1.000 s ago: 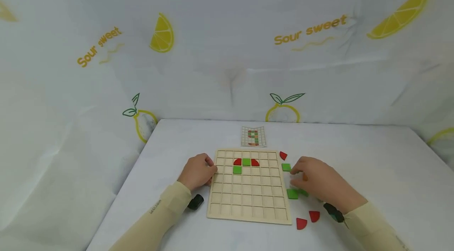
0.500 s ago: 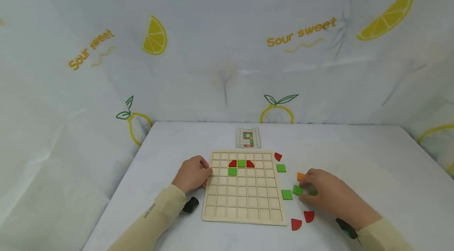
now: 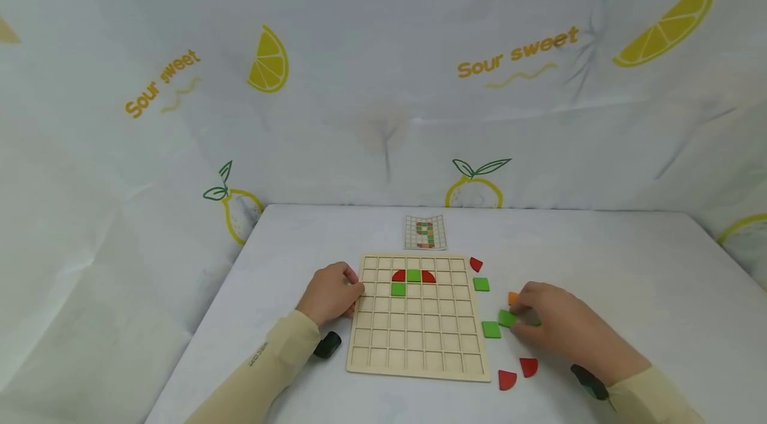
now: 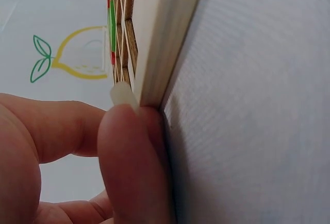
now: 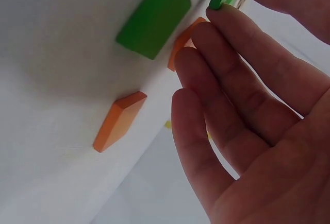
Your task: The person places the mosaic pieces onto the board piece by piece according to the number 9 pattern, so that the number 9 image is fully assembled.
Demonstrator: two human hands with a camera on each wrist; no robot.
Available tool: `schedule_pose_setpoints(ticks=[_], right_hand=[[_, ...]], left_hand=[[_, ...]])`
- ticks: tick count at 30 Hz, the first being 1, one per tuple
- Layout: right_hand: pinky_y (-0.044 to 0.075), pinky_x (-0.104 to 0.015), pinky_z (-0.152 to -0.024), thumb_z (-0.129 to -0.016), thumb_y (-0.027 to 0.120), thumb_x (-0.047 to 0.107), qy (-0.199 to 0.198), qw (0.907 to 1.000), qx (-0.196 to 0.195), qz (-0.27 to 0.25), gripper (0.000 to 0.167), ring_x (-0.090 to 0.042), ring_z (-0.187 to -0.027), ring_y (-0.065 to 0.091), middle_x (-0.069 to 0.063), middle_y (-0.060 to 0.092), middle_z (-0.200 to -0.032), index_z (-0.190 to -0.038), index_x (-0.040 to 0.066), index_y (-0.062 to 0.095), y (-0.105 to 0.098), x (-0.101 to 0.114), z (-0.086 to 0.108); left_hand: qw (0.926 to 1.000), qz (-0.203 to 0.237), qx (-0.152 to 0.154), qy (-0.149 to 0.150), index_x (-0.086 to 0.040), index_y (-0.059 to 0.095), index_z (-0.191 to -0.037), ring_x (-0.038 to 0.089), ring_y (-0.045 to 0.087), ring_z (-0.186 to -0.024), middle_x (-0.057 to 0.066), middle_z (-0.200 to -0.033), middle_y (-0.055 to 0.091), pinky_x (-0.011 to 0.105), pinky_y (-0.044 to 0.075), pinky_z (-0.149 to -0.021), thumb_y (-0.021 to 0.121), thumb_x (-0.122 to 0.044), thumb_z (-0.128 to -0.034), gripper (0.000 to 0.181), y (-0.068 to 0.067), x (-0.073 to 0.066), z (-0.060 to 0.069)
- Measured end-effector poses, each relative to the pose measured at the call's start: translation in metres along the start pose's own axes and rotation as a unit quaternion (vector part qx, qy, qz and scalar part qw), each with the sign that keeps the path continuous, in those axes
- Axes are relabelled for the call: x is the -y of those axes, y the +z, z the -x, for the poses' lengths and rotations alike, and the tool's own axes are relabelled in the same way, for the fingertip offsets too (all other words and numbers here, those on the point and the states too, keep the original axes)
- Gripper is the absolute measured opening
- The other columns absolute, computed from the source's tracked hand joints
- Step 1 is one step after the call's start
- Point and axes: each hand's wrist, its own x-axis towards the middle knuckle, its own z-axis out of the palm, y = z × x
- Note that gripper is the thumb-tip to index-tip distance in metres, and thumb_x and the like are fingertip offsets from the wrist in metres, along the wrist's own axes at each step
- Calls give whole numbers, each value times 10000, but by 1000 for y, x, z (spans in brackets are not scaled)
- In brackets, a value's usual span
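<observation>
My left hand grips the left edge of a pale wooden grid board, thumb against the board's side in the left wrist view. Two green square tiles and two red quarter-round tiles sit in its upper cells, among them a green tile. To the board's right, my right hand pinches a green square tile between thumb and index finger; the other fingers stay loosely bent. The right wrist view shows another green tile and an orange tile on the table near those fingers.
A small printed pattern card lies behind the board. Loose pieces flank the board's right side: a red tile, green tiles and two red quarter-rounds nearer the front. A lemon-printed cloth hangs behind the white table.
My right hand has moved right and slightly nearer, away from the board's side, and now has a green tile between its fingertips. My left hand stays at the board's edge. The head view shifted slightly.
</observation>
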Motion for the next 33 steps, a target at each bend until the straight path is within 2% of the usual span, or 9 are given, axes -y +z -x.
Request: schedule_pose_setpoints(ticks=[3, 9, 12, 19, 25, 33], right_hand=[[618, -479, -952, -851, 916, 242, -96, 9999, -56, -110, 236, -160, -978, 652, 56, 716, -1022, -1055, 167, 821, -2, 4, -4], [606, -399, -854, -866, 888, 221, -525, 9978, -319, -230, 172, -135, -921, 640, 72, 718, -1009, -1022, 193, 822, -5, 15, -14], [594, -381, -834, -875, 883, 233, -645, 9968, -306, -350, 167, -133, -907, 635, 71, 720, -1045, -1026, 201, 817, -6, 24, -22], [591, -430, -901, -887, 859, 232, -926, 9945, -249, -417, 151, -160, -990, 653, 78, 700, -1029, -1030, 202, 817, -7, 42, -42], [582, -406, -899, -900, 838, 209, -1307, 9898, -228, -523, 137, -128, -953, 657, 86, 697, -1002, -1032, 179, 815, -5, 56, -57], [591, -432, -928, -907, 855, 240, -1507, 9873, -236, -452, 130, -131, -982, 674, 90, 705, -1013, -1017, 186, 813, -3, 76, -67]], left_hand=[[10000, 24, -4, -63, -98, 658, -1005, 133, 671, -557, 16, -643, 689, 276, 478, -598, 684, -196, -992, 102, -1, 2, -1], [9998, 114, -12, -157, -95, 658, -1001, 136, 669, -552, 22, -644, 688, 270, 491, -585, 681, -186, -991, 95, -3, 6, -2], [9998, 130, -40, -152, -88, 658, -1002, 138, 669, -549, 26, -643, 688, 275, 493, -583, 685, -179, -986, 96, -5, 7, -2], [9999, 111, 42, -107, -85, 655, -1001, 132, 677, -534, 23, -626, 689, 267, 505, -591, 682, -172, -989, 91, -3, 6, -4], [9997, 217, 100, -112, -86, 650, -998, 135, 673, -531, 27, -625, 687, 268, 506, -592, 680, -170, -983, 91, -1, 3, -6], [9994, 304, 69, -154, -97, 646, -986, 139, 669, -529, 30, -624, 682, 272, 510, -592, 695, -168, -982, 87, -1, 0, -5]])
